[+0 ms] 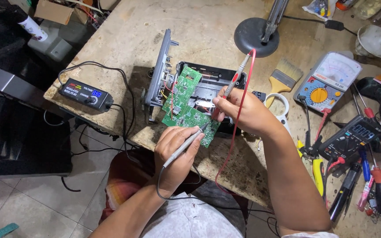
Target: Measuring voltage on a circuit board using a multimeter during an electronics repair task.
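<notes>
Both hands pinch meter probes pencil-style for fine aim — left hand (176,152) with the black probe (186,145), right hand (243,112) with the red probe (234,81), tips on the green circuit board (186,105).

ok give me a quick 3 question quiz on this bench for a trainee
1. True or false: the left hand holds a grey probe with its tip on the green board.
2. Which wire runs from the probe in the right hand? A) blue B) red C) yellow
3. Fill in: the paintbrush lies between the lamp base and the analogue ____.

Key: 1 true; 2 B, the red wire; 3 meter.
</notes>
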